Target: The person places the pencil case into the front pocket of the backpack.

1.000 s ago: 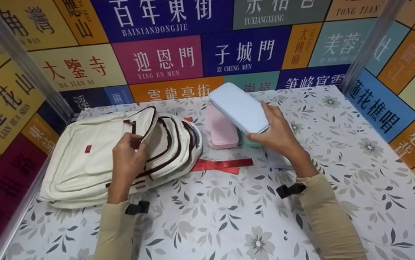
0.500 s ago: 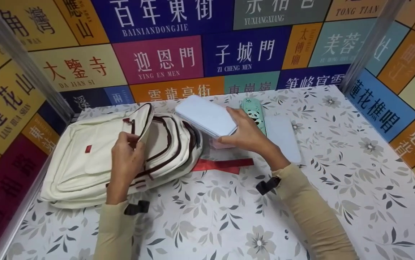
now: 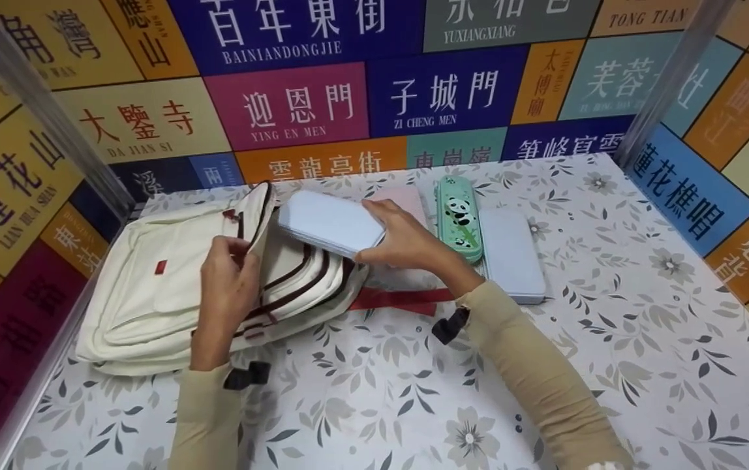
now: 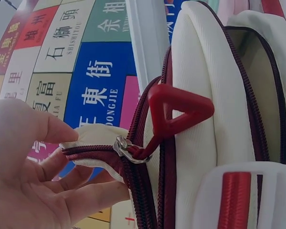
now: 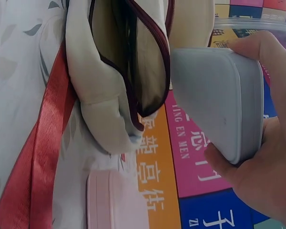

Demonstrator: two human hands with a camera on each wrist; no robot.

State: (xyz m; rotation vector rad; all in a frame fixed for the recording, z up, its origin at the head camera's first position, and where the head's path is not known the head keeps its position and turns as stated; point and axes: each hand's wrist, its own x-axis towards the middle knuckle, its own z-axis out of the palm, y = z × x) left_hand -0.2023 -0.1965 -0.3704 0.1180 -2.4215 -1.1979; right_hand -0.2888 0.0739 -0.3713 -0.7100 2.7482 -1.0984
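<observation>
A cream backpack (image 3: 146, 294) with maroon zips lies on the table at the left, its front compartment unzipped. My left hand (image 3: 226, 287) pinches the edge of that compartment's flap and holds it up; in the left wrist view a red triangular zip pull (image 4: 178, 112) hangs beside the fingers. Over the opening, my right hand (image 3: 400, 238) grips a pale blue pencil case (image 3: 329, 222) by one end, thumb on one side and fingers on the other. The right wrist view has this case above the backpack's gaping pockets. Its far end is near the raised flap; whether they touch, I cannot tell.
Right of the backpack lies a pink case (image 3: 407, 201), partly hidden by my right hand. A green panda pencil case (image 3: 458, 222) and another pale blue case (image 3: 511, 254) lie farther right. Red straps (image 3: 400, 299) stretch from the backpack. Printed panels (image 3: 296, 104) wall the table.
My right hand has carried the pale blue case leftward and lower, from above the pink case to the backpack's opening. My left hand keeps hold of the flap, nearly in place.
</observation>
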